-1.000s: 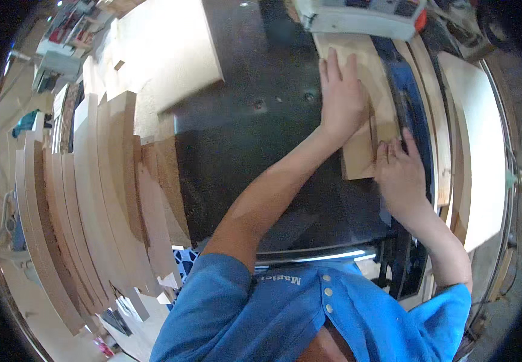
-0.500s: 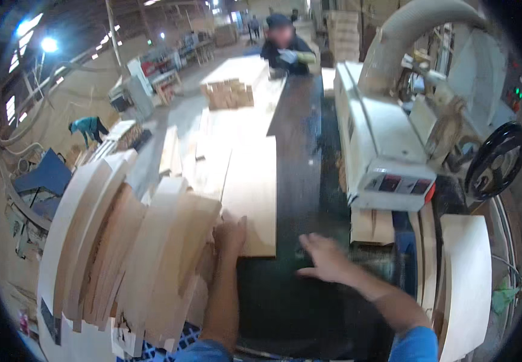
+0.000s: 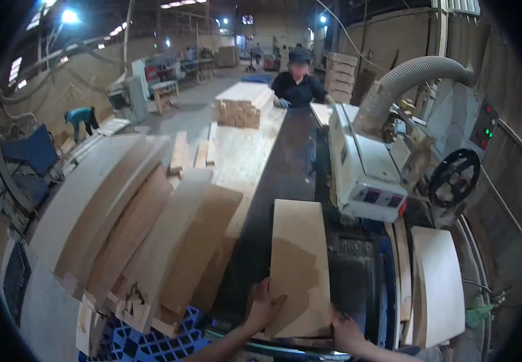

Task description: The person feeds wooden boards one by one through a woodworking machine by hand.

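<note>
A long dark bench point(image 3: 285, 181) runs away from the person, with a cream-coloured woodworking machine point(image 3: 363, 169) along its right side and a ribbed grey extraction hose point(image 3: 405, 75) arching over it. To the left, a large stack of curved plywood panels point(image 3: 134, 229) leans over a blue plastic pallet point(image 3: 134, 341). On the right, beside the machine, a few more pale curved panels point(image 3: 439, 283) stand on edge. Farther down the bench a person in dark clothes point(image 3: 299, 87) stands at the far end, with a pile of short timber blocks point(image 3: 244, 104) nearby.

The flat wooden board point(image 3: 300, 268) lies on the near end of the bench, lengthwise, just left of the machine's infeed. The left hand point(image 3: 264, 306) presses against its near left corner, fingers spread up onto the face; the right hand point(image 3: 346, 329) rests at its near right corner. The hands are apart, one on each corner, pressing rather than wrapped around the board.

The board looks stiff and fairly light, a thin panel with a smooth face that would probably slide easily on the dark surface. Its edges seem the sensible hold: palms on the near end to push, or fingers along the long sides to lift, since the broad face gives little purchase.
</note>
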The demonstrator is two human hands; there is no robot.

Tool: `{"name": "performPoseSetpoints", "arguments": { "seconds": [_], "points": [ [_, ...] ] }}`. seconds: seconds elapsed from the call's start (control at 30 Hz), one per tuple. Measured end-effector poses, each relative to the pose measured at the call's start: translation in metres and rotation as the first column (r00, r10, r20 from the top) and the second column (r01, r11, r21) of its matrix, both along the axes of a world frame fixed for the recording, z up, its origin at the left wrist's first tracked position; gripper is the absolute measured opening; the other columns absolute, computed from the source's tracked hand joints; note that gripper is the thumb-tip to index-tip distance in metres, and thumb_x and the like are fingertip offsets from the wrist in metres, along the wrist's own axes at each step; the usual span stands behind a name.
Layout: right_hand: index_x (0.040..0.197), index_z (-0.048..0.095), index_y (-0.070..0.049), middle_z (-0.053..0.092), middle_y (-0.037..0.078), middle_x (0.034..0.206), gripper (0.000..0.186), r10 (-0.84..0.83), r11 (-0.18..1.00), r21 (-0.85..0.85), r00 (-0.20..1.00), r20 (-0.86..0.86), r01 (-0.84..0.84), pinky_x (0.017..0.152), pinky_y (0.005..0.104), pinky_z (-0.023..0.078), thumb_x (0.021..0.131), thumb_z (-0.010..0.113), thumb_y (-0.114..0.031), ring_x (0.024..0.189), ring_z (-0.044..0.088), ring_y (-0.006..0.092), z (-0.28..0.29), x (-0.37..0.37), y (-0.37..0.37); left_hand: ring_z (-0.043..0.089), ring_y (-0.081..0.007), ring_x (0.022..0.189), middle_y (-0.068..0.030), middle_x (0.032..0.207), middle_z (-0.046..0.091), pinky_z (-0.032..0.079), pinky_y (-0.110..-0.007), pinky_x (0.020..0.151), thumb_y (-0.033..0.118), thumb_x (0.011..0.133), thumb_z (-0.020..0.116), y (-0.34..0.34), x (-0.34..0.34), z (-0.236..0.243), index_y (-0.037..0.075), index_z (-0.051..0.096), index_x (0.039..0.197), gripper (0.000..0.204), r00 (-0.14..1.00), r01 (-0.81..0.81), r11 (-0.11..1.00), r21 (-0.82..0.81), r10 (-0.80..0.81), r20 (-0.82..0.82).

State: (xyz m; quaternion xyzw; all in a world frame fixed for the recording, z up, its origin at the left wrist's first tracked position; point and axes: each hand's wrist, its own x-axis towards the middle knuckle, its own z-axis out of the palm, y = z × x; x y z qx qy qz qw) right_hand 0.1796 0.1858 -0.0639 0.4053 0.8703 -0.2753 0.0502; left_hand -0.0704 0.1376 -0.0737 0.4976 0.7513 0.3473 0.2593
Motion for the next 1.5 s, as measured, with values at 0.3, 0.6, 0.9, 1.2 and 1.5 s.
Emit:
{"name": "performPoseSetpoints", "arguments": {
  "seconds": [0.3,0.6,0.9,1.2,1.5],
  "points": [
    [0.126,0.044,-0.005,0.048,0.016,0.123,0.048,0.022,0.829,0.543,0.977,0.21,-0.136,0.1,0.0498,0.028,0.081,0.054,-0.016,0.119,0.042,0.0323,0.022,0.033,-0.095,0.026,-0.0478,0.125,-0.0355,0.136,0.021,0.025,-0.043,0.107,0.01,0.074,0.066,0.008,0.066,-0.019,-0.006,0.018,0.137,0.081,0.984,0.131,0.925,0.356,-0.165,0.067],
    [0.119,0.043,0.008,0.055,0.024,0.112,0.044,-0.051,0.812,0.547,0.908,0.417,-0.205,0.107,0.0491,0.022,0.077,0.048,-0.003,0.118,0.046,0.0337,0.023,0.046,-0.042,0.026,-0.0542,0.123,-0.0431,0.131,0.021,0.024,-0.05,0.105,0.0,0.078,0.049,0.074,0.13,-0.057,-0.008,0.024,0.132,0.061,0.991,0.112,0.905,0.41,-0.07,-0.117],
    [0.112,0.049,0.006,0.059,0.019,0.107,0.05,-0.029,0.82,0.512,0.875,0.483,-0.255,0.106,0.0452,0.027,0.07,0.064,-0.016,0.112,0.051,0.0288,0.035,0.009,0.055,0.022,-0.0494,0.129,-0.0395,0.136,0.019,0.022,-0.046,0.108,0.003,0.084,0.04,0.169,0.102,-0.042,-0.007,0.028,0.133,0.051,0.992,0.104,0.972,0.213,-0.086,-0.089],
    [0.119,0.049,0.001,0.055,0.017,0.119,0.057,-0.023,0.84,0.509,0.926,0.377,-0.187,0.108,0.0461,0.02,0.07,0.07,-0.018,0.119,0.046,0.0286,0.028,-0.008,0.153,0.026,-0.0516,0.125,-0.0388,0.132,0.027,0.024,-0.048,0.107,0.004,0.08,0.047,0.273,0.063,-0.043,-0.008,0.036,0.126,0.049,0.993,0.014,0.904,0.428,0.04,-0.116],
    [0.131,0.04,-0.001,0.036,0.028,0.134,0.053,0.318,0.932,0.311,0.835,-0.449,-0.187,0.104,0.0432,0.03,0.087,0.055,-0.026,0.126,0.034,0.041,0.013,-0.159,0.207,0.016,-0.0499,0.13,-0.0366,0.139,0.013,0.017,-0.05,0.107,0.021,0.077,0.064,0.144,-0.063,-0.018,0.0,0.034,0.131,0.066,0.756,-0.346,0.817,0.462,0.534,-0.378]
  ]
}}
